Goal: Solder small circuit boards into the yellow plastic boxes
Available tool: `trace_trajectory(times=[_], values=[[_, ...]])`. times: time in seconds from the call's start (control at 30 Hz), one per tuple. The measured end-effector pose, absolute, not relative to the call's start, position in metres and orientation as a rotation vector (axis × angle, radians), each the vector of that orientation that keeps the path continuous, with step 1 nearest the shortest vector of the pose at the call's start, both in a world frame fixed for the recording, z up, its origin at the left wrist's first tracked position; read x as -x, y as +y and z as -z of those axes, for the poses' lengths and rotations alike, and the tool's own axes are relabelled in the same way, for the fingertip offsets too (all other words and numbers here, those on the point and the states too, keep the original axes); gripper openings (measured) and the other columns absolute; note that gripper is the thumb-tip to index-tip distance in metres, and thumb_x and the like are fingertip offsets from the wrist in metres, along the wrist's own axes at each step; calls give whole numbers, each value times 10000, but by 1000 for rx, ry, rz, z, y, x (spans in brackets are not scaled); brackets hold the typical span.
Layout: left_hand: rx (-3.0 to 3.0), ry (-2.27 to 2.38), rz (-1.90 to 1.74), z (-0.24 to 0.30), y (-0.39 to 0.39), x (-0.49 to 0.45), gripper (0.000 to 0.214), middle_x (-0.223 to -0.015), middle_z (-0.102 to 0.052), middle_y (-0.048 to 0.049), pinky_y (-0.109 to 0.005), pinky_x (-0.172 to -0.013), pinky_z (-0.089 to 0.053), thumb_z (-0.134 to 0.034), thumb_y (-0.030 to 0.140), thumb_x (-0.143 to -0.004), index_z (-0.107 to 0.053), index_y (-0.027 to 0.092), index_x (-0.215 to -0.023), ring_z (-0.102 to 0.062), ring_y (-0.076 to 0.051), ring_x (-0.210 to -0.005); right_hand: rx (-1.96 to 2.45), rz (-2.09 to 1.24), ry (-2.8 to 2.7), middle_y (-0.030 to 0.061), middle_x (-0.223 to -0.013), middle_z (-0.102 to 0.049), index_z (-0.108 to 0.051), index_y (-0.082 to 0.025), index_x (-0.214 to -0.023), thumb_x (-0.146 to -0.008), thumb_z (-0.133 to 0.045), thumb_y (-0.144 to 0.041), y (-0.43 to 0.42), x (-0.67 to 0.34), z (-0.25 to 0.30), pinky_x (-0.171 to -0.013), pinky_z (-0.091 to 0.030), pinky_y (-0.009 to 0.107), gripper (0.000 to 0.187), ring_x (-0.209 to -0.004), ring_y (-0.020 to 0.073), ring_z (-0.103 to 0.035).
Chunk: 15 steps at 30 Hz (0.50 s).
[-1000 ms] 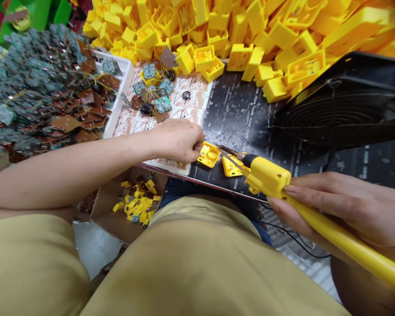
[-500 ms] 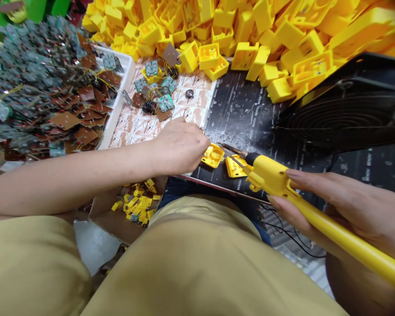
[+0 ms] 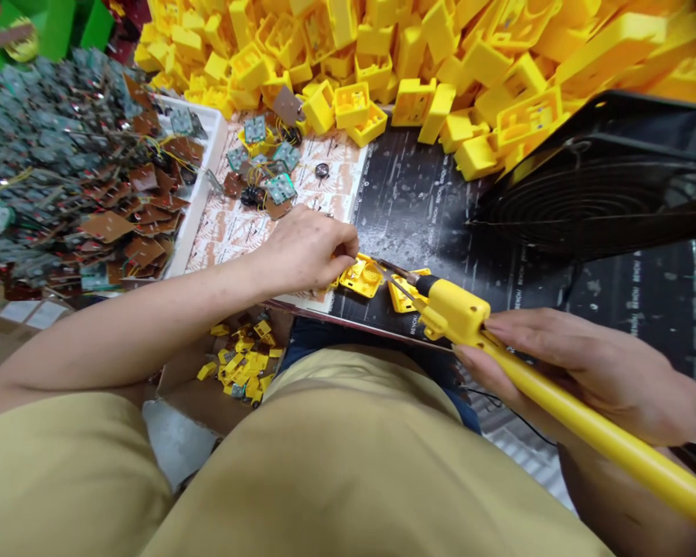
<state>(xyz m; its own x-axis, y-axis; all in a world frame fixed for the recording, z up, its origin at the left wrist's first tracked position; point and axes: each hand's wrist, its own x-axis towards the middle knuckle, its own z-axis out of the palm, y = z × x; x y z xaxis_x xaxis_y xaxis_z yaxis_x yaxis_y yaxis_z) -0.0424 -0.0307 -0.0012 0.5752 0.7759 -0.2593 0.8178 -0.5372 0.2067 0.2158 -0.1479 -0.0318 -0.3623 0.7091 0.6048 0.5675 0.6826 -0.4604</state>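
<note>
My right hand is wrapped round the handle of a yellow soldering iron, its metal tip pointing left. The tip reaches over a small open yellow plastic case half, which lies on the black bench top. Just right of it a second yellow case half is partly covered by the iron. My left hand is closed in a pinch at the left edge of the first case half. What its fingertips hold is hidden.
A large pile of yellow cases fills the back. On the left, a white tray is heaped with circuit boards. Loose wired boards lie on patterned paper. A black fan stands right. Below, a cardboard box holds yellow parts.
The view has shifted slightly. My left hand's thumb and fingertips now show at the case half, and the iron's tip has moved left over it with my right hand.
</note>
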Motion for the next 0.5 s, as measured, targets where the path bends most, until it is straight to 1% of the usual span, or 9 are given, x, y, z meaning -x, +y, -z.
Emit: trace_trajectory(times=[0.1,0.17,0.27,0.4,0.5], values=[[-2484,1322,252,-2,-29,39,238,-868,-792,-38,-325,-861,-484,-574,220,-846,-780,186,-960,-731,-200,-869,923,-212,-2085,2,-763,-717,-611,-190,-961,-736,-837,-49,-145,-212,26,-629,-613,183,349,-686,125,-717],[-2485,1325,287,-4,-28,38,234,-865,-791,-36,-301,-825,-478,-576,226,-841,-782,189,-944,-728,-195,-865,915,-209,-2125,1,-778,-723,-605,-202,-979,-733,-842,-55,-145,-212,24,-615,-616,200,372,-679,129,-713],[-2511,1318,315,-4,-27,37,238,-846,-785,-32,-282,-786,-465,-573,243,-840,-788,194,-927,-721,-187,-842,950,-190,-2167,-11,-800,-729,-580,-232,-985,-786,-806,-74,-145,-210,22,-621,-617,212,340,-691,128,-713],[-2531,1322,336,-3,-26,36,241,-804,-771,-30,-283,-768,-458,-575,254,-832,-795,195,-912,-715,-191,-815,871,-103,-2219,4,-806,-729,-603,-189,-968,-810,-810,-124,-141,-206,20,-677,-622,202,268,-708,112,-707],[-2523,1329,327,-3,-26,34,234,-798,-768,-24,-277,-750,-453,-579,252,-825,-796,200,-894,-710,-186,-795,835,-34,-2287,6,-829,-744,-629,-198,-942,-852,-783,-181,-140,-204,18,-692,-634,247,180,-745,137,-722]])
